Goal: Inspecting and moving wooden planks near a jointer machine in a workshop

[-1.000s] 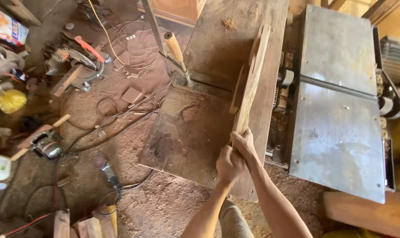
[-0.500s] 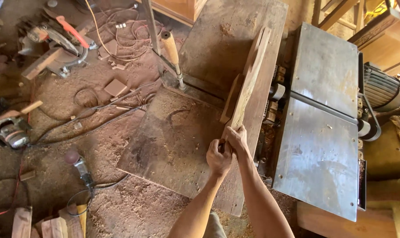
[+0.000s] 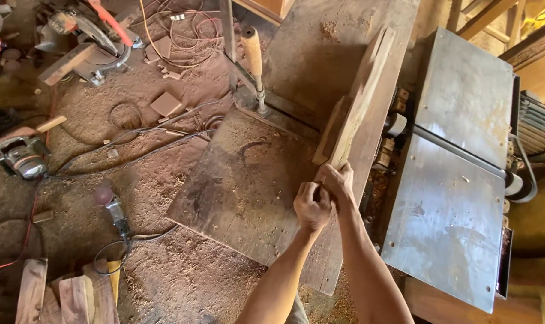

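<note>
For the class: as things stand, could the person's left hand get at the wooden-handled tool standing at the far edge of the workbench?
Probably not at once: the left hand grips the wooden plank together with the right hand. The bench towards the wooden-handled tool looks clear.

A long, rough wooden plank (image 3: 359,99) stands on edge, tilted, above the dusty board (image 3: 248,186).

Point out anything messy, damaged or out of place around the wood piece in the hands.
Both the left hand and right hand grip the wood piece; it looks intact. Sawdust covers the floor, and loose cables tangle among the power tools lying there.
</note>
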